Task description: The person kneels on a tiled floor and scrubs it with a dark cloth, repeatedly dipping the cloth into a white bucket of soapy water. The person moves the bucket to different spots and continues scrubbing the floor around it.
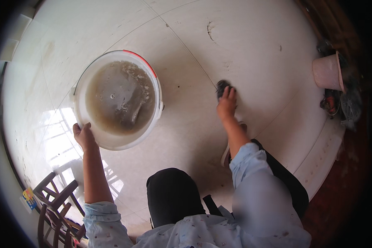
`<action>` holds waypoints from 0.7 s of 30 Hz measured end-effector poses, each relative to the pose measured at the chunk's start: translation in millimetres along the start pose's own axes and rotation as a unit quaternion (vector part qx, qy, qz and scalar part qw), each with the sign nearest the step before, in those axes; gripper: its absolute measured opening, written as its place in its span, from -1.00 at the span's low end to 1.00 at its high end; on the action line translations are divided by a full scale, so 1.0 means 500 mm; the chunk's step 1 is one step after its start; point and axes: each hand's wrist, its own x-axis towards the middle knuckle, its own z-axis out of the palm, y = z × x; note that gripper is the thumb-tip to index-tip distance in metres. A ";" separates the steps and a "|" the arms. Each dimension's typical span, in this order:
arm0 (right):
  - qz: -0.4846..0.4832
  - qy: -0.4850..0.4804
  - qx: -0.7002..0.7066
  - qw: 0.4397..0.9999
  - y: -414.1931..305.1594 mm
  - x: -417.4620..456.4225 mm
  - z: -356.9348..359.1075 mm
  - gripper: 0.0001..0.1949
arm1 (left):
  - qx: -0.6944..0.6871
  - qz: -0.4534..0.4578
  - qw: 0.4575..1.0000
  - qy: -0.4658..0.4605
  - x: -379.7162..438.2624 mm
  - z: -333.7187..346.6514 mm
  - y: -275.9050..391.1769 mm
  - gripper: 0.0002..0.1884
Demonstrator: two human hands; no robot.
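Observation:
A white plastic bucket (80,108) with a wire handle and red grip stands on the tiled floor (186,124) at the left. It holds murky grey-brown water with foam on it. My left hand (85,136) grips the bucket's near left rim, thumb on the inner side. Over to the right of the bucket, my right hand (227,104) holds a dark scrubbing pad or cloth (222,87) against the floor; its exact kind is not clear. A shoe (225,155) shows beside my right forearm.
A wooden chair or stool frame (60,198) is at the lower left. Along the right side are a pink plastic bucket (327,72), a red and black object (330,104) and a clear plastic bag (351,107). Dark marks (209,31) spot the floor ahead.

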 end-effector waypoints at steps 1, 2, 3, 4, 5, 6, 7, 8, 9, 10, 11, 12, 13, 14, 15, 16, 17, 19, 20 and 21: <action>0.040 -0.007 0.007 0.999 -0.004 0.032 -0.004 -0.44 | 0.000 0.003 1.000 0.001 0.002 0.001 -0.004 -0.82; 0.079 -0.015 0.015 0.997 -0.014 0.048 -0.005 -0.44 | 0.000 0.006 1.000 0.003 0.003 -0.003 -0.005 -0.82; 0.060 -0.009 0.049 0.997 -0.031 0.034 0.001 -0.44 | -0.011 0.003 1.000 0.002 0.002 0.001 -0.004 -0.81; 0.041 -0.003 0.082 0.996 -0.065 -0.004 0.015 -0.45 | -0.007 0.001 1.000 0.005 -0.001 0.002 -0.002 -0.81; 0.020 0.005 0.113 0.993 -0.103 -0.039 0.024 -0.45 | -0.006 -0.001 1.000 0.008 -0.006 0.003 0.006 -0.81; -0.024 -0.042 0.180 0.983 -0.143 -0.082 0.031 -0.48 | -0.005 -0.003 1.000 0.012 -0.010 0.005 0.010 -0.81; -0.163 -0.102 0.108 0.975 -0.167 -0.133 0.037 -0.47 | -0.002 0.001 1.000 0.012 -0.011 0.007 0.007 -0.81; -0.302 -0.145 0.056 0.941 -0.185 -0.183 0.041 -0.46 | 0.002 0.006 1.000 0.010 -0.010 0.011 0.002 -0.81; -0.350 -0.232 0.066 0.905 -0.271 -0.178 -0.028 -0.46 | 0.021 0.019 0.999 0.035 0.006 -0.031 0.001 -0.80; -0.370 -0.230 0.053 0.899 -0.266 -0.151 -0.026 -0.48 | 0.022 0.019 0.999 0.033 0.003 -0.025 0.006 -0.80; -0.326 -0.175 0.121 0.921 -0.233 -0.108 0.002 -0.48 | 0.023 0.016 0.999 0.022 -0.005 -0.008 0.009 -0.80; -0.259 -0.139 0.145 0.945 -0.186 -0.041 0.030 -0.48 | 0.027 0.014 0.999 0.012 -0.013 0.005 0.011 -0.80; -0.191 -0.098 0.172 0.961 -0.130 0.025 0.050 -0.48 | 0.020 0.005 1.000 -0.006 -0.021 0.024 0.010 -0.80; -0.167 -0.070 0.101 0.978 -0.120 0.078 0.042 -0.49 | 0.025 0.003 1.000 -0.004 -0.016 0.008 0.014 -0.81; -0.139 -0.046 0.024 0.989 -0.107 0.134 0.023 -0.49 | 0.027 0.001 1.000 -0.005 -0.013 -0.003 0.019 -0.81; -0.082 -0.046 0.022 0.995 -0.086 0.164 0.012 -0.48 | 0.030 -0.004 1.000 -0.007 -0.014 -0.004 0.022 -0.81; -0.026 -0.047 0.028 0.998 -0.074 0.176 0.007 -0.46 | 0.032 -0.009 0.999 -0.009 -0.017 0.000 0.025 -0.81; -0.049 -0.026 0.016 0.998 -0.085 0.119 0.017 -0.42 | 0.037 -0.008 0.999 -0.005 -0.022 0.001 0.029 -0.81; -0.075 -0.024 0.006 0.997 -0.102 0.069 0.025 -0.41 | 0.038 -0.002 0.999 -0.001 -0.024 -0.003 0.032 -0.81; -0.134 -0.036 0.014 0.990 -0.102 0.001 0.036 -0.40 | 0.033 0.003 0.999 0.000 -0.027 0.005 0.032 -0.81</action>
